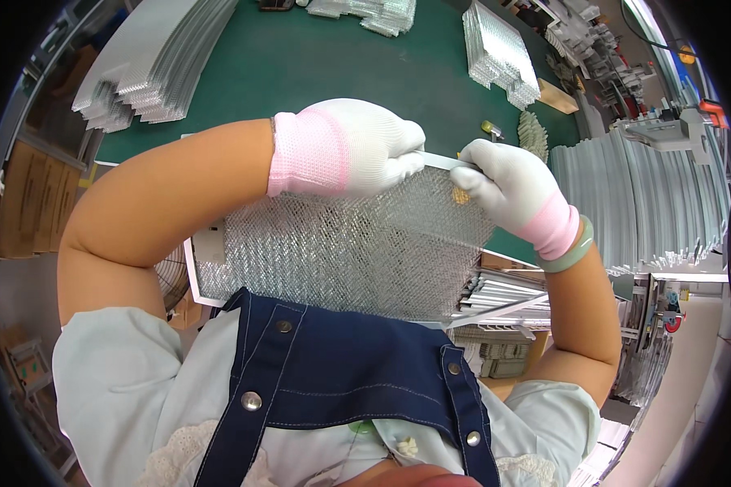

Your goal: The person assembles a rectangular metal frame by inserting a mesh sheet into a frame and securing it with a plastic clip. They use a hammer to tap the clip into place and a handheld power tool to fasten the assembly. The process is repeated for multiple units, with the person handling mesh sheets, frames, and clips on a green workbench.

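Observation:
A silver metallic mesh panel (pixel 357 252) lies tilted in front of my body, its near edge close to my apron. White edging shows along the left side of the panel. At its far edge, a narrow white strip (pixel 443 161) spans the gap between my two gloved hands. My left hand (pixel 369 146) is closed on the strip's left part, thumb and fingers pinched together. On the other side my right hand (pixel 503 183) pinches the strip between thumb and fingers. I cannot tell whether the strip is joined to the panel.
Stacks of silver mesh sheets stand on the green table (pixel 341 65): a tall stack (pixel 158 61) at far left and another stack (pixel 499 53) at far right. Long pale strips (pixel 642 199) are piled at right. More white profiles (pixel 508 296) lie below the table's right edge.

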A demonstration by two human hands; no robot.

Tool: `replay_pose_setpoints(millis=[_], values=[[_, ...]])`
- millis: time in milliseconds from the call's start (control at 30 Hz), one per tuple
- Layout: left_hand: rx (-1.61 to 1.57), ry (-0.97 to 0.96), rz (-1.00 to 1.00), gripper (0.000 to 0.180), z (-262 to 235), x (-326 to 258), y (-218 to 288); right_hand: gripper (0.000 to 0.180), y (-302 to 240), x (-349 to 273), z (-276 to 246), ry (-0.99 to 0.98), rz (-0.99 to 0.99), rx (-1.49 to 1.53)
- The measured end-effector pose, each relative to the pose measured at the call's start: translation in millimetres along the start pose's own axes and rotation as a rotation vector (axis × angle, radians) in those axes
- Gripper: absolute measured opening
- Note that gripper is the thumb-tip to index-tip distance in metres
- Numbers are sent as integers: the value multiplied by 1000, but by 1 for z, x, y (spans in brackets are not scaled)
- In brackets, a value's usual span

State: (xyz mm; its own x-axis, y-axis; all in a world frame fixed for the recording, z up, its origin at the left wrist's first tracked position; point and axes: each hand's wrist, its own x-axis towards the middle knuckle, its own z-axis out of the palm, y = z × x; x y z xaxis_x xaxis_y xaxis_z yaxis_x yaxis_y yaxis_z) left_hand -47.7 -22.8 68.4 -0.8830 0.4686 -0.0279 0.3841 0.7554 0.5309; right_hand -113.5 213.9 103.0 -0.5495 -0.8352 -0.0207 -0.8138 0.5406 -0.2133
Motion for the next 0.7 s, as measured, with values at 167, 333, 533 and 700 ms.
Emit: replay_pose_setpoints(millis=[167, 333, 533, 700], values=[[18, -45, 6, 33, -11, 9, 5, 19, 1, -8, 3, 106, 17, 87], [-228, -130, -2, 36, -15, 30, 14, 29, -10, -14, 6, 236, 310, 521], [-199, -154, 70, 38, -16, 36, 5, 33, -9, -45, 30, 176, 598, 1417], [-347, -137, 122, 36, -4, 45, 3, 27, -20, -49, 46, 392, 573, 1485]])
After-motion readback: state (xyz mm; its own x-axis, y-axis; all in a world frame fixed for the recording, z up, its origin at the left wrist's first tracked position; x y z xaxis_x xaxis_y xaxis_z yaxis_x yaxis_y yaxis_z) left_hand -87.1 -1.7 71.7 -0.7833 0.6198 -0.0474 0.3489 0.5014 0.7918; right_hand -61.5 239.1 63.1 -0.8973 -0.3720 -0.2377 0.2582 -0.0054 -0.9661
